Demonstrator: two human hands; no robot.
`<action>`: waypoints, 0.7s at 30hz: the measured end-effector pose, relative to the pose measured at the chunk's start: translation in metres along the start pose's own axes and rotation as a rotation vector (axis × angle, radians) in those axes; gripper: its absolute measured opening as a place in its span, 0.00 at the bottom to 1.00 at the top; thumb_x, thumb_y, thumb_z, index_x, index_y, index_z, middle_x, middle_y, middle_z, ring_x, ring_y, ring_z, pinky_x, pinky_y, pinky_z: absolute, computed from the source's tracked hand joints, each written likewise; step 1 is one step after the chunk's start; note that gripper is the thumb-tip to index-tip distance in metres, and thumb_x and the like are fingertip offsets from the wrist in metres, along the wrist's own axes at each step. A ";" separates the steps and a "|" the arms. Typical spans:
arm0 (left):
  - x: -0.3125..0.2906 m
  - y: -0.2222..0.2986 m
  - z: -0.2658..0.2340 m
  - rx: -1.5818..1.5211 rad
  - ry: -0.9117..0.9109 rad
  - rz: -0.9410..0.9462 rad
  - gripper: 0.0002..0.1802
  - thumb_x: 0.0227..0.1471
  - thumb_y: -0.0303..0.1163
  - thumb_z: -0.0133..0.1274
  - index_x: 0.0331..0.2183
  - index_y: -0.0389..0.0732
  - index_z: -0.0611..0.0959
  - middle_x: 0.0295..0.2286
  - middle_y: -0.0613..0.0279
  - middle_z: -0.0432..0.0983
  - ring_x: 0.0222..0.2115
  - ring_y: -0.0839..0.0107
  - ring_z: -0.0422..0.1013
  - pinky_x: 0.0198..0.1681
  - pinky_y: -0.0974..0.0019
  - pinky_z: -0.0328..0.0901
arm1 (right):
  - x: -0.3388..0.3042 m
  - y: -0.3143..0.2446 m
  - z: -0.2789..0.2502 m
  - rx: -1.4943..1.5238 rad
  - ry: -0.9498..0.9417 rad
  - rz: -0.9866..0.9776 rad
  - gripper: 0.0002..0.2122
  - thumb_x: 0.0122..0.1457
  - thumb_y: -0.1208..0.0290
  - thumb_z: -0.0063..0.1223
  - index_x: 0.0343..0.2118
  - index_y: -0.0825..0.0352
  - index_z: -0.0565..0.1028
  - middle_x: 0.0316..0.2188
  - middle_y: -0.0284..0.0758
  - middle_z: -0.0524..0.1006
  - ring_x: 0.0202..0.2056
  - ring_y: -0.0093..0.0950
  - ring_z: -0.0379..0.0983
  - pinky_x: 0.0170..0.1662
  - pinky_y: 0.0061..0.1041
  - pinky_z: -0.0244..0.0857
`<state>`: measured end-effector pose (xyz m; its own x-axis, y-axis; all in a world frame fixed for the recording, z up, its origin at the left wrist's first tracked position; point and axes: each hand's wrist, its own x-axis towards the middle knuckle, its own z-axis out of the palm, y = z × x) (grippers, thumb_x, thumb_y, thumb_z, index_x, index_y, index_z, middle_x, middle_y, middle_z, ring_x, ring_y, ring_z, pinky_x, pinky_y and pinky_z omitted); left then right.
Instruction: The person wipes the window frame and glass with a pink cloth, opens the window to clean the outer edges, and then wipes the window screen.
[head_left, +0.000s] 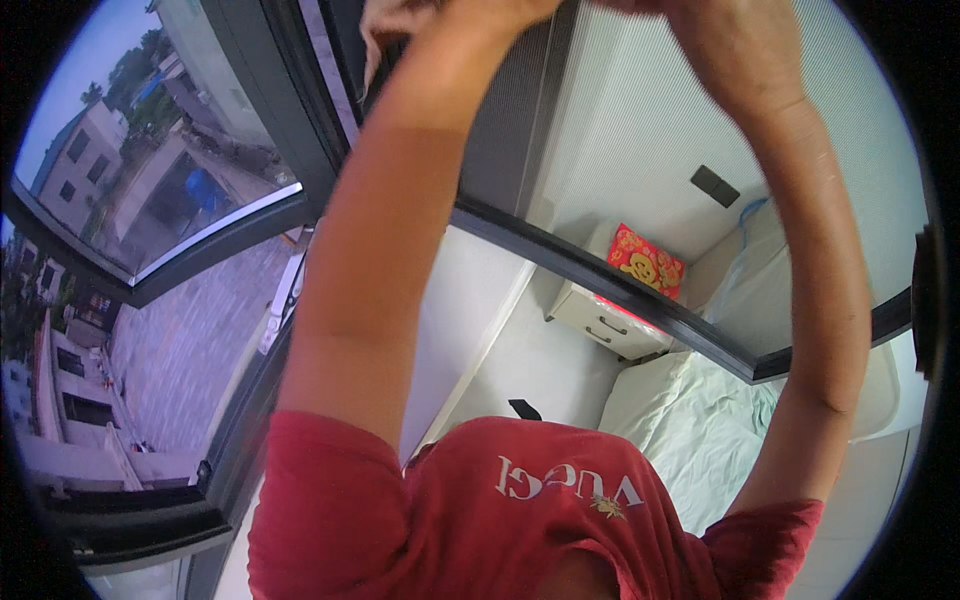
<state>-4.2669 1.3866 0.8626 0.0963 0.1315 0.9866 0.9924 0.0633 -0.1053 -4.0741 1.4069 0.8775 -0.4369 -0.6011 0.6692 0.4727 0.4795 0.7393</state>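
Both my bare arms are raised toward the top edge of the head view. My left hand (490, 8) is cut off there, beside the dark window frame (300, 80). Next to its wrist hangs a pale beige, cloth-like piece (385, 30); whether the hand grips it cannot be seen. My right hand (735, 50) is up in front of a fine mesh screen panel (640, 120) with a dark frame. Its fingers mostly lie beyond the upper edge, so what they touch is hidden.
An outward-tilted glass sash (160, 150) stands at left, above a paved yard (190, 340). Through and below the screen are a white bedside cabinet (600, 325), a red decorated packet (645, 262), a bed with a pale green sheet (690, 420) and a dark wall switch (715, 186).
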 end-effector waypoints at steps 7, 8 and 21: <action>-0.167 0.034 0.042 0.011 -0.080 -0.252 0.24 0.62 0.37 0.45 0.58 0.41 0.69 0.55 0.58 0.66 0.55 0.66 0.64 0.61 0.61 0.58 | -0.090 -0.093 -0.010 0.483 -0.266 0.047 0.18 0.51 0.70 0.51 0.46 0.65 0.75 0.54 0.37 0.73 0.61 0.34 0.63 0.66 0.41 0.51; -0.193 0.037 0.041 0.036 -0.105 -0.297 0.24 0.62 0.37 0.45 0.58 0.41 0.68 0.55 0.58 0.66 0.55 0.66 0.64 0.61 0.61 0.58 | -0.099 -0.111 -0.011 0.505 -0.297 0.026 0.18 0.51 0.68 0.53 0.46 0.65 0.75 0.55 0.38 0.72 0.62 0.34 0.61 0.66 0.42 0.51; -0.390 0.083 0.015 0.550 -0.711 -0.450 0.25 0.63 0.35 0.43 0.59 0.38 0.67 0.55 0.61 0.65 0.55 0.68 0.63 0.59 0.65 0.58 | -0.179 -0.184 -0.024 0.488 -0.485 -0.022 0.16 0.52 0.66 0.50 0.43 0.64 0.77 0.53 0.30 0.73 0.63 0.27 0.58 0.54 0.31 0.57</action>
<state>-4.2232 1.3552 0.4676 -0.5255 0.5317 0.6642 0.7347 0.6773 0.0391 -4.0643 1.4108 0.6198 -0.7893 -0.3142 0.5275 0.1112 0.7718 0.6261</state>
